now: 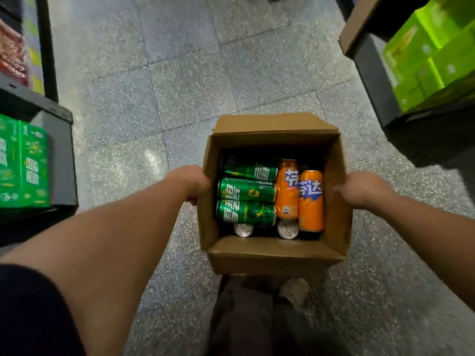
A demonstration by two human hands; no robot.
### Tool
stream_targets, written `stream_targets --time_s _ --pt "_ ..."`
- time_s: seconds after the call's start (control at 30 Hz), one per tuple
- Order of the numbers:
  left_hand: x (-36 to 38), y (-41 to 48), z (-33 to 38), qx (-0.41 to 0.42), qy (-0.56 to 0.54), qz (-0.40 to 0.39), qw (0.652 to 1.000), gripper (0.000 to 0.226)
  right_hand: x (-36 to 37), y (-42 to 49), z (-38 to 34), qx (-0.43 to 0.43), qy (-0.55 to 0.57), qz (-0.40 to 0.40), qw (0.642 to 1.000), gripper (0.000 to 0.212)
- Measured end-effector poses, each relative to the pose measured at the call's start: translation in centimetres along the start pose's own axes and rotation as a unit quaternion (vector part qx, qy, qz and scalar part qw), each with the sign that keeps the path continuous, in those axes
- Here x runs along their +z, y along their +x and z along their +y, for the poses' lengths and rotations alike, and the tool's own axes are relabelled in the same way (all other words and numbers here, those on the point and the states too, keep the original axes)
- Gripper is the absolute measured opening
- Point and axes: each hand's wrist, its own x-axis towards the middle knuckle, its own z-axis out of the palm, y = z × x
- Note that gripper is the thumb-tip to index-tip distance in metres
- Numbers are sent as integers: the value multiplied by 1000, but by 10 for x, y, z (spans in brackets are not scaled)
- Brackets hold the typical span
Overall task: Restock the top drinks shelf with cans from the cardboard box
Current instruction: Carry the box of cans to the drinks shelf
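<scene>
A person stands in a shop aisle, looking down at an open cardboard box (272, 249) held between both bare hands. The box sits just past the middle of the view towards 4 o'clock, its flaps folded out.

The left hand (191, 182) is at the box's 9 o'clock side, fingers curled tight over the rim of that wall. The right hand (365, 190) is at 3 o'clock, its thumb laid over the rim and pointing inward. Its fingers are hidden behind the cardboard, but it plainly clasps that wall.

Inside, three green cans (246, 190) lie on their sides, stacked towards 9 o'clock. Two orange cans (311, 201) lie lengthwise beside them towards 3 o'clock, touching one another. At the 6 o'clock end two silver can tops (288, 228) show from cans standing upright underneath.

Below the box, at 6 o'clock, are the person's dark trousers (244, 317) and a pale shoe (294, 290). A dark sleeve (30, 312) covers the left upper arm at 8 o'clock.

The speckled grey tiled floor (180, 73) runs up to 12 o'clock. At 9 o'clock a dark shelf unit (61, 140) holds green drink packs (23, 163). At 2 o'clock another dark shelf unit (370, 73) holds blurred lime-green cartons (424, 55).
</scene>
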Motion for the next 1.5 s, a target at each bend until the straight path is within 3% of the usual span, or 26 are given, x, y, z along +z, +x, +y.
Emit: stream_targets --time_s 0.47,0.9,1.23,1.5 --pt "-163 90 -27 -23 -99 -12 995 30 -165 95 -152 -40 -77 -4 996 43" --pt "-356 232 3 -92 -163 23 982 22 -313 281 -296 -102 -58 -4 993 42" --pt "-507 358 -13 -107 -205 0 973 16 -445 405 -442 -129 -155 17 979 34" --pt "-643 446 -29 -98 -188 6 977 14 -538 485 -548 -114 -168 2 979 42"
